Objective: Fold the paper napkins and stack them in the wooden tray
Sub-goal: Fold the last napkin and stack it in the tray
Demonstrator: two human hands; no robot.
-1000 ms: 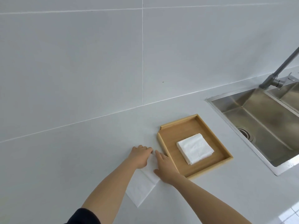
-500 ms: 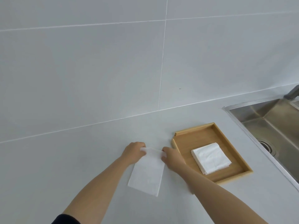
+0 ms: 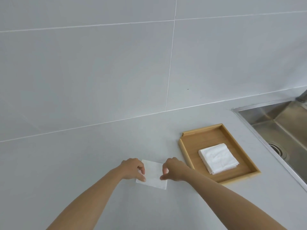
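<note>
A kitchen, most likely in a home. Shown by a pale grey countertop running straight into a wall of large pale grey tiles with thin white grout lines. Set into the counter at the right edge, a stainless steel sink with a round drain in its basin; just behind it, the base of a metal faucet, mostly cut off. Beside the sink, a wooden tray holding a stack of folded paper napkins.
</note>
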